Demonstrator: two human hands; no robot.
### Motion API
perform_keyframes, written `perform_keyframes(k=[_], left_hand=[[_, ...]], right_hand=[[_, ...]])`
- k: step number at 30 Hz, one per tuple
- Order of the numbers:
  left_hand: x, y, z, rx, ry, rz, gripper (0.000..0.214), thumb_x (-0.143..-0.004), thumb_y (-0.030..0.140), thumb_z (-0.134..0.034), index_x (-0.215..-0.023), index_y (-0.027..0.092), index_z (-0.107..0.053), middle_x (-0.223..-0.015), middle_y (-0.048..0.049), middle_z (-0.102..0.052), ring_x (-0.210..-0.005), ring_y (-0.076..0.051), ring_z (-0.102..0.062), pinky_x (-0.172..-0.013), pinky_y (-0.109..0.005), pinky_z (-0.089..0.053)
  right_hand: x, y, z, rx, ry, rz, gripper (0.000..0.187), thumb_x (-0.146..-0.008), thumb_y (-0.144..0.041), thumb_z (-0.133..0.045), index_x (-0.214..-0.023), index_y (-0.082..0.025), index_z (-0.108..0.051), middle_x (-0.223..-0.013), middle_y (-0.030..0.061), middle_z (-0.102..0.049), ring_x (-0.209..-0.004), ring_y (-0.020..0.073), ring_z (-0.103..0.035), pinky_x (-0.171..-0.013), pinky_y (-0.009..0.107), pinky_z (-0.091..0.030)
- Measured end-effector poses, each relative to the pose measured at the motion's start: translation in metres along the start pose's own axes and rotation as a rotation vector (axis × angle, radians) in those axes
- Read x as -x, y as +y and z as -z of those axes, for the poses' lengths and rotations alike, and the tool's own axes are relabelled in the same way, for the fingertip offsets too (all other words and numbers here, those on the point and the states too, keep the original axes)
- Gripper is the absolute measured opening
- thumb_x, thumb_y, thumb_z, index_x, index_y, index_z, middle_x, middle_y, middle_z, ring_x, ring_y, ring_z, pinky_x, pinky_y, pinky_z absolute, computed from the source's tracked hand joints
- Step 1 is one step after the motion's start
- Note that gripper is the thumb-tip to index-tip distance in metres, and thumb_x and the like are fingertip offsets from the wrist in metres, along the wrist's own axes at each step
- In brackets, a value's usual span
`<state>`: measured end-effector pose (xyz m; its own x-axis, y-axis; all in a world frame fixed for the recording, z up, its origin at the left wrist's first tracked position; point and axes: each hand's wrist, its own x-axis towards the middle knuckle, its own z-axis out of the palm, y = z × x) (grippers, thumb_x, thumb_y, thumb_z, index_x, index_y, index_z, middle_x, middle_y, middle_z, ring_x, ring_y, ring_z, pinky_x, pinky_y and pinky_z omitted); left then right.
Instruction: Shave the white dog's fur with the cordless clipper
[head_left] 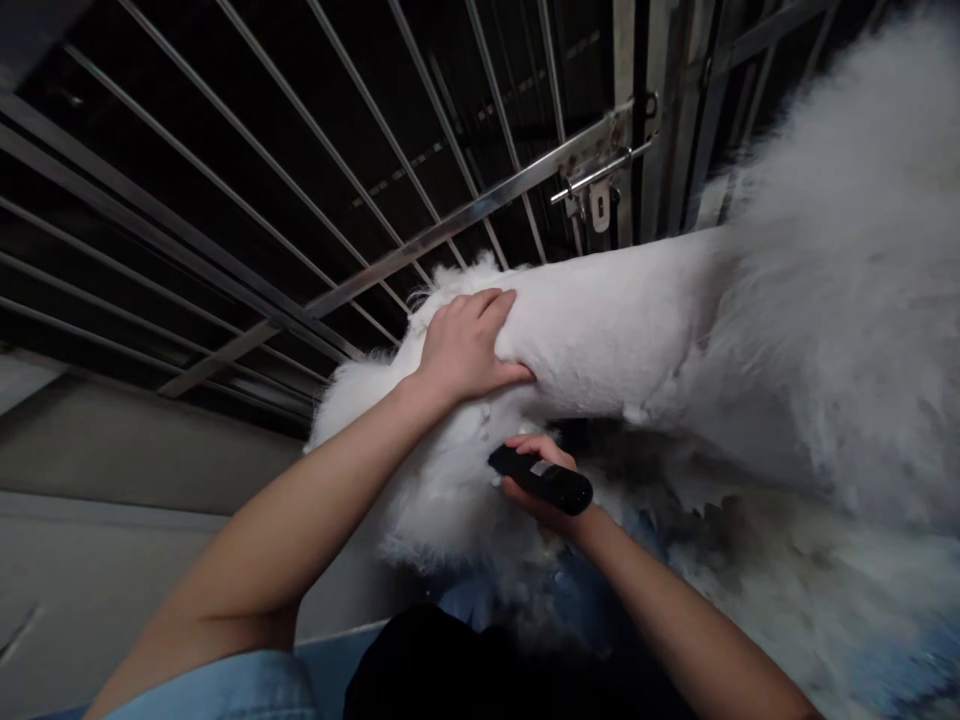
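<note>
Clipper (551, 482) (ctr.): black, slim, rounded at rear, pale patch on upper face; its front end is at the longer fur on the near side of the white animal (607, 325). R hand (553, 450): grip closed round clipper body, prob. to keep its front end angled to the coat. L hand (469, 345): holds nothing; fingers spread on the animal, just beyond the clipper, presumably to steady the body & keep the coat taut. Animal: back short-coated & smooth btwn L hand and the bushy mass at far right; fur long & tufted around both hands. Periphery: loose fur (787, 580) w/ blue showing near it, lower right; metal cage (480, 208) w/ sliding bolt (611, 168) behind; lt.-blue sleeve (225, 685) on L arm.
</note>
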<state>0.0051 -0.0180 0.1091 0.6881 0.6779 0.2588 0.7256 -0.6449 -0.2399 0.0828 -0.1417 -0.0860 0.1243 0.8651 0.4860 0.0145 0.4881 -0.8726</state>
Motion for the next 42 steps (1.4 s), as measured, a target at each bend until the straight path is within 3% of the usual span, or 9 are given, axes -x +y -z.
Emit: perform_keyframes(k=[3,8,15,20,26,32,37,42], left_hand=[[0.000,-0.001,0.000,0.008,-0.019,-0.005,0.097,-0.066,0.065,-0.078,-0.144,0.015,-0.051,-0.143,-0.0166,-0.057,-0.122,-0.037,-0.056,-0.103,-0.049,-0.043],[-0.001,-0.002,0.001,0.007,-0.007,-0.001,0.097,-0.065,0.063,-0.080,-0.144,0.016,-0.051,-0.143,-0.0160,-0.057,-0.124,-0.037,-0.055,-0.106,-0.049,-0.042],[0.000,-0.003,0.000,0.010,-0.017,-0.007,0.099,-0.063,0.067,-0.079,-0.143,0.015,-0.052,-0.143,-0.0160,-0.058,-0.123,-0.037,-0.056,-0.104,-0.049,-0.044],[-0.002,-0.006,-0.001,0.019,0.006,-0.020,0.096,-0.064,0.069,-0.078,-0.140,0.016,-0.054,-0.141,-0.0155,-0.059,-0.123,-0.037,-0.057,-0.105,-0.049,-0.043],[0.000,-0.008,-0.003,0.033,0.008,-0.035,0.093,-0.067,0.070,-0.075,-0.139,0.016,-0.054,-0.141,-0.0162,-0.059,-0.122,-0.037,-0.057,-0.103,-0.051,-0.044],[0.000,-0.009,-0.004,0.030,0.032,-0.035,0.093,-0.064,0.070,-0.076,-0.138,0.018,-0.056,-0.140,-0.0142,-0.060,-0.122,-0.036,-0.057,-0.104,-0.049,-0.044],[0.001,-0.009,-0.004,0.023,0.020,-0.037,0.095,-0.063,0.070,-0.077,-0.139,0.017,-0.055,-0.141,-0.0154,-0.059,-0.122,-0.038,-0.057,-0.104,-0.050,-0.043],[0.002,-0.009,-0.001,0.023,0.016,-0.026,0.094,-0.063,0.068,-0.079,-0.138,0.015,-0.056,-0.140,-0.0156,-0.060,-0.122,-0.037,-0.057,-0.105,-0.049,-0.043]], right_hand=[[0.006,0.003,0.002,0.021,-0.033,-0.026,0.034,-0.072,-0.027,-0.077,-0.101,-0.026,-0.059,-0.105,0.0057,-0.076,-0.091,0.0260,-0.075,-0.080,0.040,-0.060],[-0.003,-0.007,0.006,-0.100,0.141,-0.015,0.034,-0.076,-0.029,-0.075,-0.103,-0.027,-0.055,-0.118,0.0080,-0.073,-0.110,0.0257,-0.070,-0.095,0.044,-0.056],[0.009,0.008,0.007,-0.068,-0.002,-0.098,0.030,-0.073,-0.031,-0.076,-0.097,-0.027,-0.059,-0.110,0.0093,-0.076,-0.098,0.0282,-0.074,-0.086,0.046,-0.058],[0.000,0.003,0.010,-0.150,0.081,-0.056,0.033,-0.074,-0.029,-0.075,-0.101,-0.028,-0.057,-0.119,0.0082,-0.073,-0.110,0.0257,-0.070,-0.097,0.044,-0.054],[0.007,0.019,0.011,-0.136,-0.006,-0.141,0.027,-0.068,-0.023,-0.072,-0.091,-0.025,-0.059,-0.108,0.0098,-0.076,-0.098,0.0269,-0.075,-0.088,0.044,-0.058],[0.003,0.010,0.017,-0.167,0.028,-0.158,0.031,-0.071,-0.024,-0.074,-0.098,-0.026,-0.058,-0.119,0.0092,-0.073,-0.111,0.0256,-0.070,-0.100,0.045,-0.053],[0.009,0.031,0.016,-0.139,-0.112,-0.147,0.028,-0.068,-0.021,-0.073,-0.093,-0.025,-0.061,-0.112,0.0089,-0.075,-0.100,0.0241,-0.073,-0.090,0.041,-0.056],[0.009,0.029,0.027,-0.161,-0.087,-0.145,0.030,-0.072,-0.028,-0.077,-0.099,-0.024,-0.063,-0.117,0.0093,-0.072,-0.108,0.0244,-0.070,-0.095,0.042,-0.054]])
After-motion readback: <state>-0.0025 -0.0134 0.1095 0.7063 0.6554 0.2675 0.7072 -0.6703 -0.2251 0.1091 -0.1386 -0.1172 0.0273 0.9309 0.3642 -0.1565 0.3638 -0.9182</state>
